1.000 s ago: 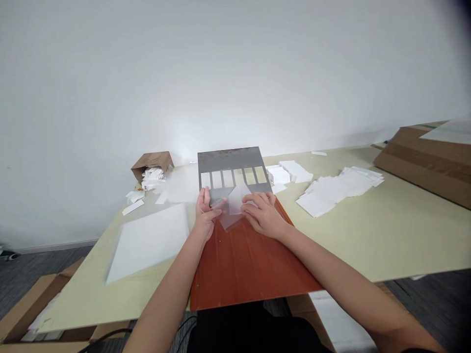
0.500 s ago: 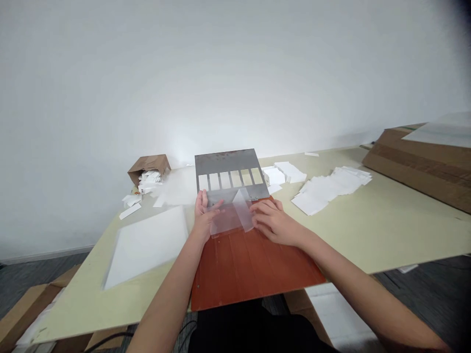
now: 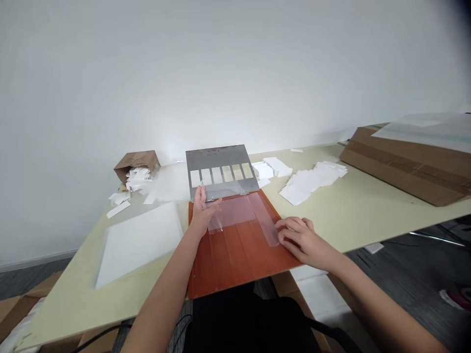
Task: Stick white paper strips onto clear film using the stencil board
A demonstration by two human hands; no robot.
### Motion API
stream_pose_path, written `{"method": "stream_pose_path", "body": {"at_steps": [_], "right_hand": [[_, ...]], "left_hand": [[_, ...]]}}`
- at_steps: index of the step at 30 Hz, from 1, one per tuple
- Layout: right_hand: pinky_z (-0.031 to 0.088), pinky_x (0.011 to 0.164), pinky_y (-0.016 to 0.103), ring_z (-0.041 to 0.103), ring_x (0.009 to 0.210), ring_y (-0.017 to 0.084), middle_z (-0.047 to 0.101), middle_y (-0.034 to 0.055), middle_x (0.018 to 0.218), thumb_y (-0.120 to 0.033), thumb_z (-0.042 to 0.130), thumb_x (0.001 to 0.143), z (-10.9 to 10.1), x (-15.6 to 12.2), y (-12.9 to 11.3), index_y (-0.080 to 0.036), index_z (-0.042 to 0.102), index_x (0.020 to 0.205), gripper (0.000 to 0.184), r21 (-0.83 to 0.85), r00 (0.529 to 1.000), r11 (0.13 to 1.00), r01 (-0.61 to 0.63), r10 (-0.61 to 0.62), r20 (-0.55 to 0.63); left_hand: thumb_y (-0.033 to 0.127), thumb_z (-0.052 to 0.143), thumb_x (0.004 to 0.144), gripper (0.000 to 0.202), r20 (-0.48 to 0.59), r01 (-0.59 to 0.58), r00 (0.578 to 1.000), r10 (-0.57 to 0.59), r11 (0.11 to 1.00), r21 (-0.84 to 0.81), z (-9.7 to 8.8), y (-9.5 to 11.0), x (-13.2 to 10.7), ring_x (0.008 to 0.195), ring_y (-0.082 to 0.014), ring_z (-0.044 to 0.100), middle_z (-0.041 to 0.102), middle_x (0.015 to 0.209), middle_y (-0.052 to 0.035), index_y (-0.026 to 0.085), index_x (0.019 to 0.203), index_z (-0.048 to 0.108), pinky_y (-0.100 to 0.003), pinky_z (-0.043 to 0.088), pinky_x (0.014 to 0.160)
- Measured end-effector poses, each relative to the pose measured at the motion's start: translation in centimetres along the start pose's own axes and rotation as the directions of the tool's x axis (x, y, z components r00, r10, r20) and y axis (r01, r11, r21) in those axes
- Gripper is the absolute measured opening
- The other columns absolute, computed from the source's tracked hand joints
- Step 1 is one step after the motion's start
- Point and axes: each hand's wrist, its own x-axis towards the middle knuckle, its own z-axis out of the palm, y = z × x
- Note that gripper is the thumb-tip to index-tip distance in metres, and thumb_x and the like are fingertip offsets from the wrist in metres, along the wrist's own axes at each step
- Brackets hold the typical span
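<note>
**A:** Right hand (image 3: 307, 242) first, where is it now?

**B:** Nearest us, lying flat with the fingers loosely apart. The fingertips rest on the near right corner of the clear film (image 3: 239, 213), pressing it, not pinching. A second ago that hand was up by the other one, with the film bunched and folded between them.

**A:** So the film has opened out?

**B:** Yes. It now lies spread across the far half of the red-brown board (image 3: 235, 260), one corner drawn out toward the right hand.

**A:** And the left hand (image 3: 201, 213)?

**B:** It has hardly moved. It is open, palm down on the film's left edge, thumb pointing inward. I cannot tell whether any finger hooks under the edge.

**A:** What lies beyond?

**B:** The grey metal plate (image 3: 217, 156) with its row of slots touches the board's far end, and the film's far edge reaches it. To the left is a white sheet (image 3: 142, 242). Farther back are a tipped paper bag (image 3: 137, 159), scattered white slips (image 3: 312, 179) and a cardboard box (image 3: 405, 164).
</note>
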Motion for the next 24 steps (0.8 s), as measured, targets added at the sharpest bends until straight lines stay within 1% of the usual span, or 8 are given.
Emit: {"method": "stream_pose_path", "body": {"at_steps": [5, 10, 12, 14, 17, 20, 24], "right_hand": [[0.036, 0.091, 0.046, 0.053, 0.116, 0.026, 0.062, 0.0083, 0.123, -0.020, 0.043, 0.096, -0.1, -2.7, 0.4, -0.025, 0.061, 0.087, 0.020, 0.023, 0.998, 0.998, -0.062, 0.062, 0.028], [0.034, 0.096, 0.050, 0.053, 0.121, 0.028, 0.062, 0.0090, 0.127, -0.025, 0.045, 0.096, -0.2, -3.9, 0.7, -0.026, 0.062, 0.095, 0.018, 0.054, 0.994, 0.993, -0.106, 0.105, 0.025], [0.034, 0.096, 0.050, 0.054, 0.121, 0.028, 0.063, 0.0092, 0.127, -0.031, 0.046, 0.097, -0.2, -3.9, 0.6, -0.027, 0.063, 0.101, 0.018, 0.056, 0.993, 0.991, -0.119, 0.119, 0.013], [0.034, 0.095, 0.049, 0.056, 0.120, 0.028, 0.065, 0.0091, 0.126, -0.036, 0.047, 0.098, 0.0, -3.5, 0.3, -0.028, 0.063, 0.109, 0.021, 0.036, 0.991, 0.990, -0.134, 0.134, -0.015], [0.032, 0.094, 0.050, 0.057, 0.118, 0.028, 0.067, 0.0086, 0.125, -0.040, 0.045, 0.100, 0.4, -2.7, -0.3, -0.029, 0.063, 0.117, 0.027, -0.022, 0.989, 0.989, -0.144, 0.143, -0.044], [0.027, 0.096, 0.052, 0.056, 0.119, 0.029, 0.068, 0.0087, 0.126, -0.043, 0.044, 0.100, 0.9, -1.9, -0.8, -0.029, 0.063, 0.117, 0.029, -0.065, 0.990, 0.989, -0.133, 0.131, -0.044], [0.022, 0.098, 0.055, 0.055, 0.120, 0.029, 0.067, 0.0096, 0.128, -0.043, 0.045, 0.100, 1.3, -1.2, -0.8, -0.028, 0.061, 0.119, 0.029, -0.076, 0.991, 0.989, -0.130, 0.128, -0.034]], "left_hand": [[0.014, 0.082, 0.069, 0.114, -0.023, -0.006, 1.000, 0.006, 1.000, 0.020, 0.0, 0.1, 0.0, 0.109, -0.0267, 0.068, -0.003, 0.168, -0.0046, 0.047, 0.155, 0.015, -0.033, 0.059, 0.078], [0.021, 0.083, 0.071, 0.112, -0.028, -0.007, 1.000, 0.008, 1.000, 0.027, -0.1, 0.1, 0.0, 0.112, -0.0261, 0.067, -0.002, 0.168, -0.0051, 0.046, 0.156, 0.014, -0.034, 0.059, 0.081], [0.023, 0.084, 0.072, 0.111, -0.032, -0.008, 0.999, 0.009, 1.000, 0.023, -0.2, 0.1, 0.1, 0.118, -0.0273, 0.063, -0.001, 0.168, -0.0043, 0.045, 0.156, 0.014, -0.034, 0.059, 0.083], [0.024, 0.084, 0.072, 0.110, -0.041, -0.007, 0.999, 0.007, 1.000, 0.019, -0.1, 0.1, 0.0, 0.128, -0.0294, 0.056, 0.001, 0.168, -0.0026, 0.045, 0.156, 0.016, -0.034, 0.059, 0.084], [0.024, 0.086, 0.071, 0.109, -0.054, -0.002, 0.999, 0.003, 1.000, 0.010, -0.1, 0.2, 0.0, 0.136, -0.0316, 0.047, 0.003, 0.168, -0.0007, 0.045, 0.155, 0.019, -0.034, 0.060, 0.085], [0.025, 0.085, 0.072, 0.107, -0.053, -0.004, 0.999, 0.003, 1.000, -0.005, 0.0, 0.5, -0.2, 0.137, -0.0321, 0.047, 0.005, 0.168, -0.0012, 0.044, 0.155, 0.020, -0.035, 0.060, 0.086], [0.026, 0.084, 0.072, 0.106, -0.054, -0.008, 0.999, 0.007, 1.000, -0.016, 0.1, 0.7, -0.2, 0.137, -0.0330, 0.047, 0.006, 0.168, -0.0011, 0.043, 0.155, 0.021, -0.035, 0.059, 0.086]]}}
